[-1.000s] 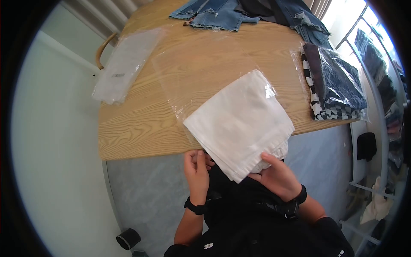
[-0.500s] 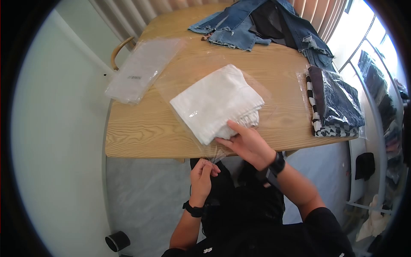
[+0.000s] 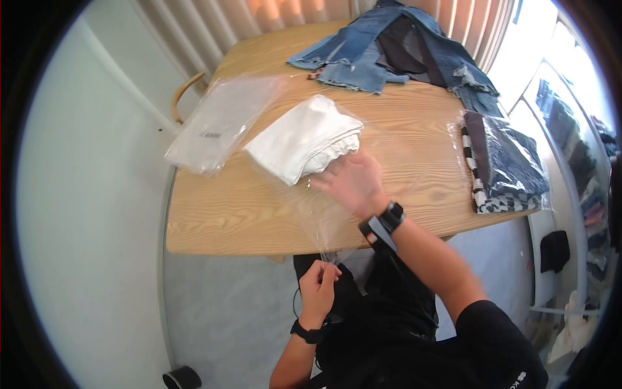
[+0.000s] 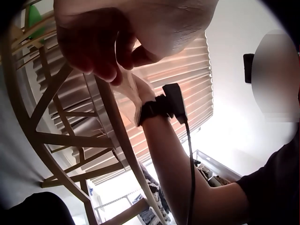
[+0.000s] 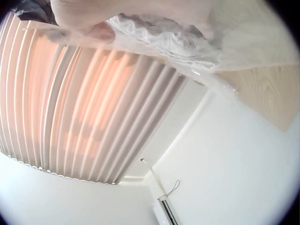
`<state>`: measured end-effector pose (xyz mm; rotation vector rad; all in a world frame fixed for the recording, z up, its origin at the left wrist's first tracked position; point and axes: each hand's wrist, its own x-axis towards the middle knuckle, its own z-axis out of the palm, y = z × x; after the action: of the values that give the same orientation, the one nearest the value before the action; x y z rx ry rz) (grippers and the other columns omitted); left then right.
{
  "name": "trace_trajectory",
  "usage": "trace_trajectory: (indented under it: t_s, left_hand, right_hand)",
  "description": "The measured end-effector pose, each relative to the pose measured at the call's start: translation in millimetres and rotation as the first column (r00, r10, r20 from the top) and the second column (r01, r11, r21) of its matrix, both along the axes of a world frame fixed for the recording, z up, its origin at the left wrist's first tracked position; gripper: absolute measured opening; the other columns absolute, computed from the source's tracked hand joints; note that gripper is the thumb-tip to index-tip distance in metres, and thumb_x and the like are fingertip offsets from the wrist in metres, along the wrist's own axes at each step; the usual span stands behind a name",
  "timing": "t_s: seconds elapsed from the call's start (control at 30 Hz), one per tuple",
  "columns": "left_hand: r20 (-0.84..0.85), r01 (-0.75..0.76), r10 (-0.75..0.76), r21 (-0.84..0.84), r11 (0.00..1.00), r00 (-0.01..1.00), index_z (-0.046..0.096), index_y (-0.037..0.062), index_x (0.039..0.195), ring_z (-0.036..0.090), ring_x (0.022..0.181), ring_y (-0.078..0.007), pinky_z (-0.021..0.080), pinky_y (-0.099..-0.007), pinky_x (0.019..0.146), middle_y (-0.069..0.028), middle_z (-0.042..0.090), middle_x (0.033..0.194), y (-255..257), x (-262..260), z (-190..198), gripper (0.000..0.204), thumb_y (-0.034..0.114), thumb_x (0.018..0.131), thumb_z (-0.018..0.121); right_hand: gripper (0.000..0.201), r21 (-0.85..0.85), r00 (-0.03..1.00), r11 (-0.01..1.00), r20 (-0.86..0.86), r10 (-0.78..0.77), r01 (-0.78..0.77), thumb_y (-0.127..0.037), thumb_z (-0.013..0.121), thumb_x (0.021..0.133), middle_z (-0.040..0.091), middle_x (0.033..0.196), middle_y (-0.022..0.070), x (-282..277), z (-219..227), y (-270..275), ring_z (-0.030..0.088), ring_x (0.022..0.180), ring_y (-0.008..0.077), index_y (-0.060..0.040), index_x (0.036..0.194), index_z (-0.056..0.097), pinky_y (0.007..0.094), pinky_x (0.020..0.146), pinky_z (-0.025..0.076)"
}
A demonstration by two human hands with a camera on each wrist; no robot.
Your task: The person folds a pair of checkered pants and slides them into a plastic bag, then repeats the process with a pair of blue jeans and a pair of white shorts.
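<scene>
A folded white garment (image 3: 304, 139) with a gathered edge lies in a clear plastic bag (image 3: 311, 211) on the wooden table. My right hand (image 3: 353, 185) reaches in through the bag's mouth, fingers spread and touching the garment's near edge. The gathered white cloth (image 5: 164, 40) shows close beside that hand in the right wrist view. Just off the table's front edge, my left hand (image 3: 317, 285) pinches the bag's near edge between thumb and fingers. Thin plastic (image 4: 129, 91) hangs from those fingers in the left wrist view.
A stack of flat clear bags (image 3: 223, 123) lies at the left of the table. Ripped blue jeans (image 3: 363, 48) are heaped at the back. Bagged, folded dark clothes (image 3: 512, 162) sit at the right edge. A chair (image 3: 184, 94) stands behind the left side.
The white garment has moved away from me, over the table and farther into the bag. My right hand has let go of its edge and followed it forward; the left now pinches the bag.
</scene>
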<state>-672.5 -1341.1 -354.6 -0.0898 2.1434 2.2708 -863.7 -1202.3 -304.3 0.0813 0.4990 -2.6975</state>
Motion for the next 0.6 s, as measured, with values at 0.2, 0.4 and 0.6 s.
trace_trajectory:
  t_s: [0.2,0.4,0.6]
  left_hand:
    - [-0.004,0.205,-0.221,-0.354,0.912,0.975,0.062,-0.0014,0.083,0.056,0.067,-0.0107,0.045,-0.0239,0.063,-0.0072,0.062,0.075,8,11,0,0.013,0.007,0.091,0.056]
    - [-0.111,0.351,-0.439,-0.444,0.824,0.891,0.061,0.0000,0.081,0.065,0.072,-0.0229,0.050,-0.0312,0.068,-0.0118,0.064,0.078,37,22,2,0.009,0.006,0.088,0.060]
    - [-0.161,0.505,-0.685,-0.560,0.657,0.711,0.064,0.0038,0.093,0.065,0.078,-0.0258,0.051,-0.0326,0.071,-0.0094,0.066,0.083,55,12,19,0.012,0.010,0.084,0.067]
  right_hand:
    - [0.080,-0.080,1.000,0.996,0.010,0.027,-0.026,-0.068,0.045,0.086,0.039,0.146,0.0060,48,12,25,0.034,0.135,0.0311,-0.0129,0.143,0.035,0.0597,0.110,0.020]
    - [0.076,0.423,0.993,0.905,0.075,-0.089,0.049,-0.042,0.066,0.084,0.040,0.141,0.0116,50,18,21,0.043,0.128,0.0270,-0.0072,0.143,0.031,0.0437,0.100,0.041]
    - [0.052,0.772,0.959,0.592,-0.080,-0.272,0.232,-0.014,0.063,0.082,0.058,0.113,0.0122,42,4,39,0.056,0.103,0.0178,0.0003,0.129,0.045,0.0333,0.080,0.049]
